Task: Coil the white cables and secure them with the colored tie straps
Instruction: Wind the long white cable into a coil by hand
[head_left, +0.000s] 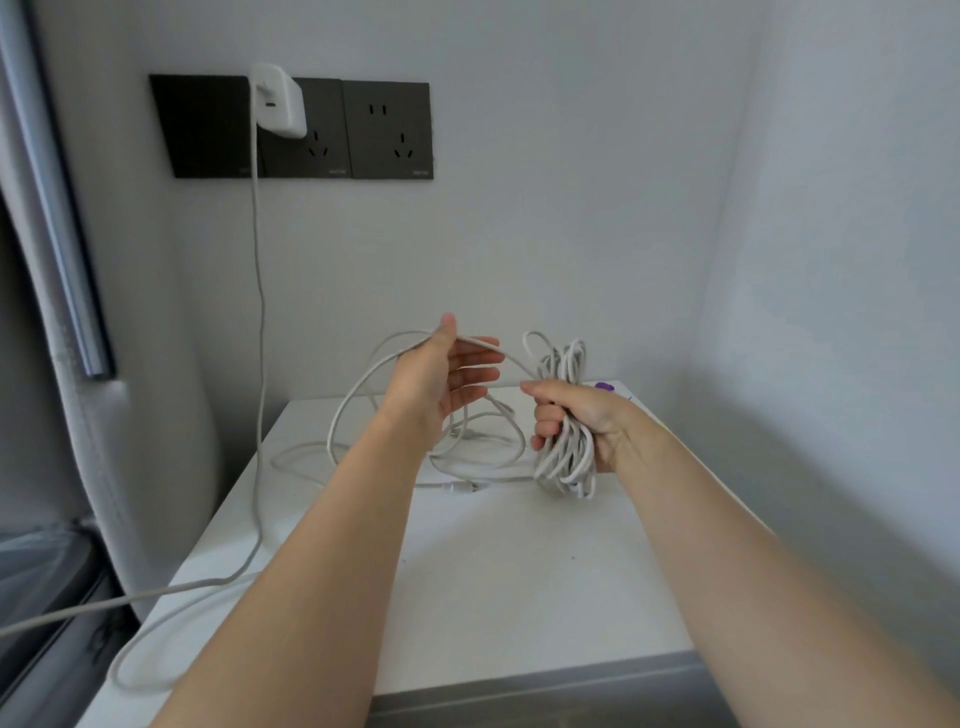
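We note a white flat-topped counter (493, 597) filling the lower centre of the frame, set into a corner of white walls. A grey curtain (62, 291) hangs along the left edge. A dark three-section wall outlet panel (387, 130) sits in the upper left, with a white block-shaped charger (278, 101) plugged into it. The charger's thin white cord (257, 312) drops straight down past the counter's left edge and runs off at the lower left.

Loose loops of white cable (483, 452) lie on the counter at the centre of the frame, and one large loop rises from them to the left hand (436, 379). This hand is held above the counter, palm toward the right, fingers straight and apart. The cable strand (514, 361) lies across the crook between thumb and forefinger and continues right to the other hand.

The right hand (576, 421), just right of centre, is clamped round the middle of a white coiled cable bundle (569, 457). The bundle stands upright, its loops showing above and below the fist.

A small cable connector (462, 487) lies on the counter below the left hand. A small purple tie strap (604, 386) shows on the counter just behind the right hand; its shape is unclear.
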